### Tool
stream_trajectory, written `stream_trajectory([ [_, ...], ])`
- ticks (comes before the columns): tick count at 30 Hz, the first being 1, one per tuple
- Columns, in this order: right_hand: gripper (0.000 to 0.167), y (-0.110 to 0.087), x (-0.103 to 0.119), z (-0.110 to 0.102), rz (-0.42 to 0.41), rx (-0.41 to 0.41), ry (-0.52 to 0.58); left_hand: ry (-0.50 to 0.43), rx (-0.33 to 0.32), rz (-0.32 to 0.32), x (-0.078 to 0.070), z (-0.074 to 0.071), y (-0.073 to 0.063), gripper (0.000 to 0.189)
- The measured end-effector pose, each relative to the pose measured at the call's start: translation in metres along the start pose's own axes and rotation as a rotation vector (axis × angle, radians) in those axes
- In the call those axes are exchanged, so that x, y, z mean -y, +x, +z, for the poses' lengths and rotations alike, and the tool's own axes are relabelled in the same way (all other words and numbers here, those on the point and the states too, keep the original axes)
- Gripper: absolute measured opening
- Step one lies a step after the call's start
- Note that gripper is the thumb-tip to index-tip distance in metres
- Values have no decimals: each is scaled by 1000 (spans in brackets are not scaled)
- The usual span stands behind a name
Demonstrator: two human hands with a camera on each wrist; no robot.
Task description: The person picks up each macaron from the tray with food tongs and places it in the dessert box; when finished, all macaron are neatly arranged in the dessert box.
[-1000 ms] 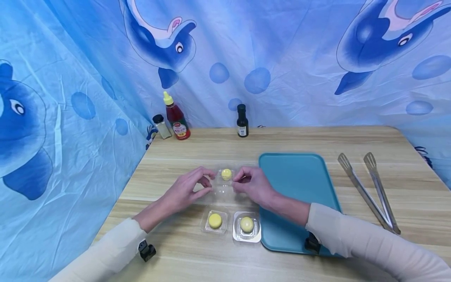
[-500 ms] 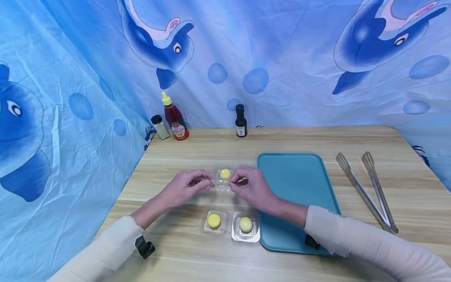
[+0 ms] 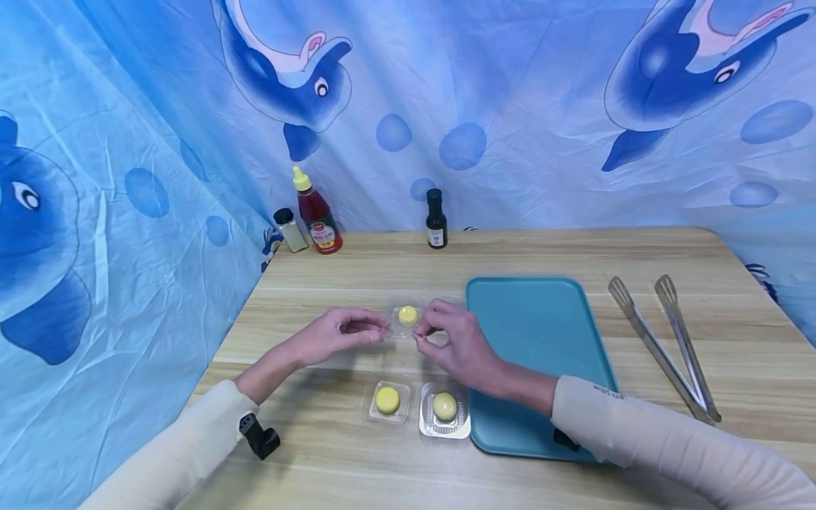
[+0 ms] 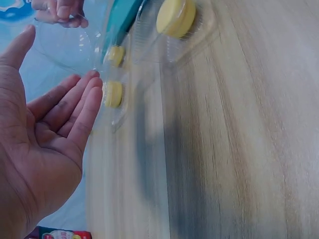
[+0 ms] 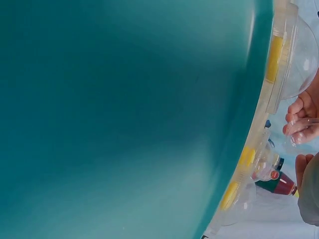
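Note:
Between my hands in the head view sits a round yellow pastry point(image 3: 408, 315) in a clear plastic box. My right hand point(image 3: 459, 343) pinches the edge of a clear domed plastic lid point(image 4: 65, 47); the lid is hard to make out from above. At the lid's left side is my left hand point(image 3: 341, 336). The left wrist view shows its thumb and fingers spread apart, with the fingertips near or touching the lid; contact is unclear. Nearer me lie two more clear boxes, with a yellow pastry point(image 3: 387, 400) at left and a paler yellow pastry point(image 3: 444, 406) at right.
A teal tray point(image 3: 535, 326) lies under my right forearm. Metal tongs point(image 3: 669, 347) rest to its right. At the back stand a shaker point(image 3: 292, 230), a red sauce bottle point(image 3: 321, 216) and a small dark bottle point(image 3: 436, 219).
The clear lid between my hands has moved away from me, up toward the far pastry. My left hand's fingers have loosened from its edge. My right hand stays pinched.

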State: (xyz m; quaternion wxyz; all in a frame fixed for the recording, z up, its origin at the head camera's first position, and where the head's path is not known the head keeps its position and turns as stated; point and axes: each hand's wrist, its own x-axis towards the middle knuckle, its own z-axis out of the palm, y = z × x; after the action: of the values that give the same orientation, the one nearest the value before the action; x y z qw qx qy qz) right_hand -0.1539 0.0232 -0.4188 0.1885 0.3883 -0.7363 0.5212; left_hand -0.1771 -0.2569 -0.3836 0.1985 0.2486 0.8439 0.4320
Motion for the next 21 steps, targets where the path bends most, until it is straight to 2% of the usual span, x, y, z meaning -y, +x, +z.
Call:
stream_trajectory([
  [7, 22, 0, 0, -1, 11, 8, -11, -130, 21, -24, 0, 1, 0, 49],
  [11, 24, 1, 0, -3, 65, 37, -2, -138, 6, -47, -1, 2, 0, 56],
  [15, 37, 0, 1, -4, 174, 107, 22, -121, -24, -44, 2, 3, -1, 60],
  [21, 63, -1, 5, -9, 442, 222, 121, -102, -75, -5, 4, 6, -2, 62],
])
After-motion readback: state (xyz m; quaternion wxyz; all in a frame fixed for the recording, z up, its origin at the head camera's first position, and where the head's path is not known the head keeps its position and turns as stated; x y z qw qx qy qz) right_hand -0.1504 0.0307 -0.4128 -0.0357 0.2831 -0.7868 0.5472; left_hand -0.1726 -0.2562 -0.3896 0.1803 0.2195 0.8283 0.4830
